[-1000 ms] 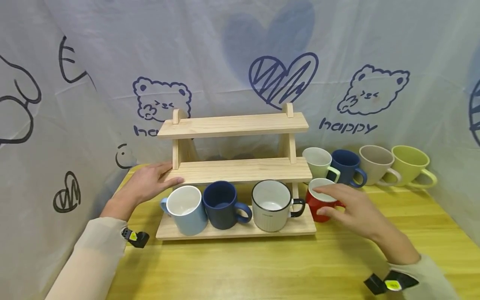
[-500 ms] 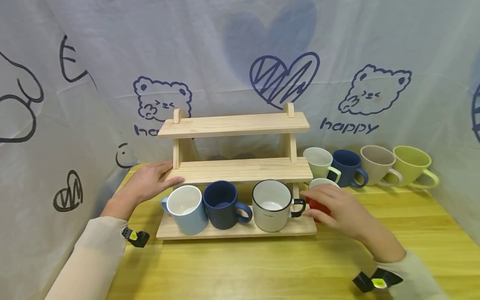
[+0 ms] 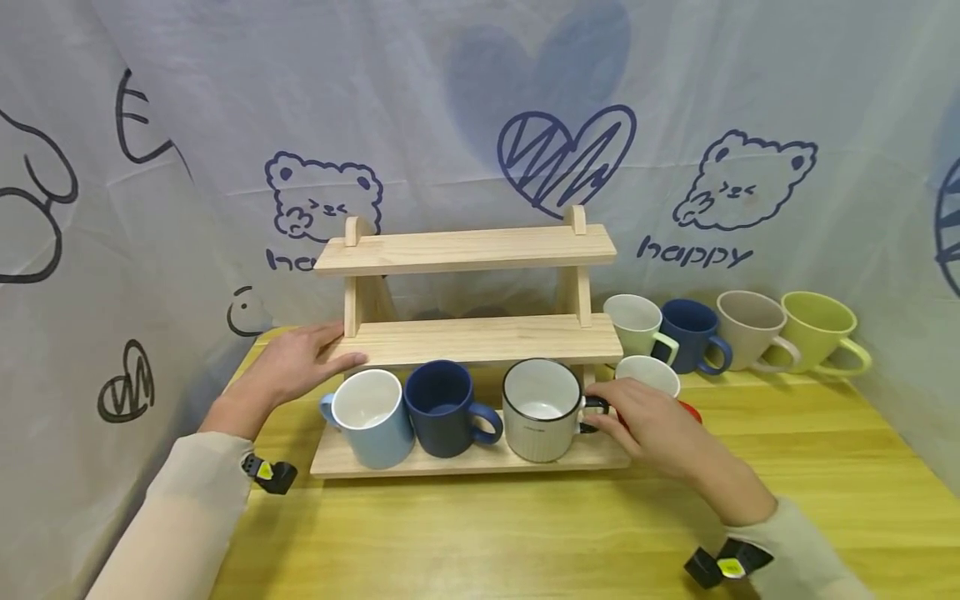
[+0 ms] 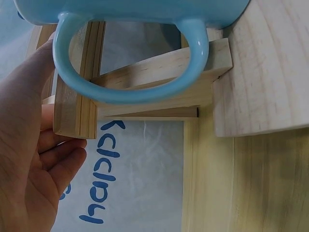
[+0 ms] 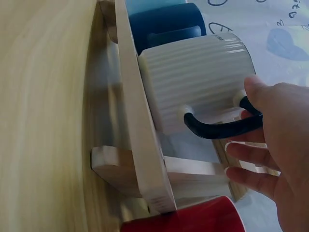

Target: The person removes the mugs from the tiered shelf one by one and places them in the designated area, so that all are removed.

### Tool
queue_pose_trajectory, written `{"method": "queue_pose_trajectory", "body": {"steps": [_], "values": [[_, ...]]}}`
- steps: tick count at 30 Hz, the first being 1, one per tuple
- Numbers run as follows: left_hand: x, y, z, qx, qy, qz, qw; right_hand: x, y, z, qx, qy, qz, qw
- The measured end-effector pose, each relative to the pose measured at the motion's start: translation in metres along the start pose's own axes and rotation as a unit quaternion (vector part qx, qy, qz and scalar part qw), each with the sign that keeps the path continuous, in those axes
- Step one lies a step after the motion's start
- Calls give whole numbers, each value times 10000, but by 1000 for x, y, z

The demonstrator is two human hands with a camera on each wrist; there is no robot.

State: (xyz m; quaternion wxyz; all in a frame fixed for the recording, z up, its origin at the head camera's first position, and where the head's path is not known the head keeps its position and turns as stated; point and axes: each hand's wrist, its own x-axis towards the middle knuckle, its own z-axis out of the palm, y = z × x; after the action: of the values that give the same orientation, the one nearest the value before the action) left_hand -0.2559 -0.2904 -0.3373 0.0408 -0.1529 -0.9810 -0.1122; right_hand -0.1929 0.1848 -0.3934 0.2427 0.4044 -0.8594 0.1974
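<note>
A three-tier wooden rack (image 3: 487, 337) stands on the table. My left hand (image 3: 300, 367) grips the left end of its middle shelf, thumb on top and fingers curled round the board. On the bottom shelf, from left, stand a light blue mug (image 3: 372, 421), a dark blue mug (image 3: 442, 417) and a white ribbed mug (image 3: 542, 425) with black rim and handle. My right hand (image 3: 660, 425) pinches the black handle (image 5: 224, 128) between thumb and index finger, its other fingers loose. A red mug (image 5: 193, 220) stands behind that hand, mostly hidden in the head view.
At the back right stand a pale green mug (image 3: 636, 321), a blue mug (image 3: 688, 333), a beige mug (image 3: 750, 329) and a yellow-green mug (image 3: 817, 329). A printed cloth (image 3: 450, 100) hangs behind and along the left side of the table (image 3: 450, 533).
My right hand has moved left from over the red mug to the white ribbed mug's black handle and taken hold of it. The left hand has stayed on the shelf.
</note>
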Motion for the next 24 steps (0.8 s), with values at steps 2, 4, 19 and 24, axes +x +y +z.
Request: {"method": "queue_pose_trajectory", "body": {"steps": [2, 4, 19, 24], "values": [[0, 0, 0, 5, 9, 10, 10000, 0, 0, 2, 47, 83, -22, 10000], [0, 0, 0, 14, 26, 19, 10000, 0, -1, 4, 52, 164, -16, 9999], [0, 0, 2, 22, 4, 24, 10000, -3, -10, 0, 680, 59, 772, 9947], [1, 0, 1, 17, -4, -35, 10000, -1, -16, -5, 1497, -189, 1614, 9753]]}}
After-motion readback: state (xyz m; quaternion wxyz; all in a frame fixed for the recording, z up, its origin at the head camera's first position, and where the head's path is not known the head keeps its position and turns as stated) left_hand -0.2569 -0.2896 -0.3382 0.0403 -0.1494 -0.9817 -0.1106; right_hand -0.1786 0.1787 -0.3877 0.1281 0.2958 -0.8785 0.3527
